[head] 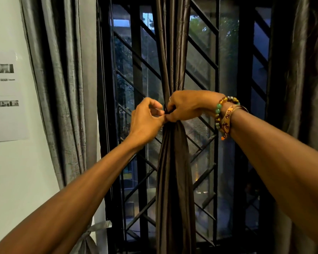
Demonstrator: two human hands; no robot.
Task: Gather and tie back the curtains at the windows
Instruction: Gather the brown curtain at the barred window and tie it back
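The middle curtain (173,52), dark brown and glossy, hung down the centre of the window in front of the black grille (202,57), drawn into a narrow waist about halfway up and fanning out again below. Both hands met at that waist. The right hand (185,107) was curled round the bunched cloth from the right, its knuckles facing the camera, with beaded bracelets (222,116) on the wrist. The left hand (147,120) came in from the left with its fingers bent, thumb and forefinger pinching the dark cloth just where the right thumb lay, so the two hands touched. Whether a separate tie ran between the fingers could not be told. Left of the window hung a grey curtain (62,88), gathered low down by a grey band (99,227). A printed sheet (6,116) was stuck on the white wall (17,180) beside it, and another dark curtain (305,70) hung at the right edge.
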